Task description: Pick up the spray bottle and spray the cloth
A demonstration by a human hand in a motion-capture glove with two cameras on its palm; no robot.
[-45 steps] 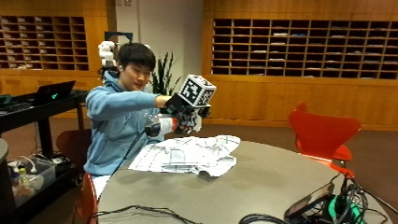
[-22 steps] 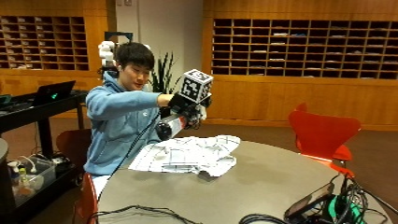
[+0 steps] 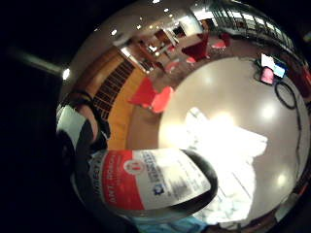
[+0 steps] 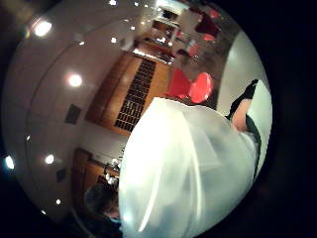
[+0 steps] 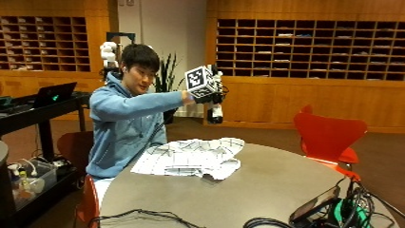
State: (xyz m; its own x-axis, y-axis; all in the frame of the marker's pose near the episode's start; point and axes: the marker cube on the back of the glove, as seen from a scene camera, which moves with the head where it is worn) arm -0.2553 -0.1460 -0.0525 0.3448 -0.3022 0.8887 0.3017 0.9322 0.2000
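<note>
— Where's the bottle point(image 5: 216, 113)?

— Up in the air. The person has it in the gloved right hand point(image 5: 212, 95), arm stretched forward, roughly at face height. It hangs below the hand, well above the bench point(image 5: 272, 190).

— Is the hand really gripping it?

— Yes, the fingers are curled round its upper part. From the palm you see the bottle's body close up: a pale, cloudy wall on the thumb side, and on the little-finger side a red and white label point(image 3: 146, 182) with a dark rounded end next to it. I can't read the print.

— And the cloth point(image 5: 190, 157)?

— It lies crumpled on the bench, right in front of the person, at the near edge where they sit. White, with thin dark lines in a check. The bottle is above it and a bit beyond, not touching it.

— What else is about?

— A red chair point(image 5: 329, 135) at the far side of the bench, cables point(image 5: 303, 218) and some gear at the near corner. A laptop point(image 5: 53, 93) on a dark side table behind the person, wooden pigeonhole shelves point(image 5: 303, 47) along the wall and a plant point(image 5: 166, 76) by it.
</note>
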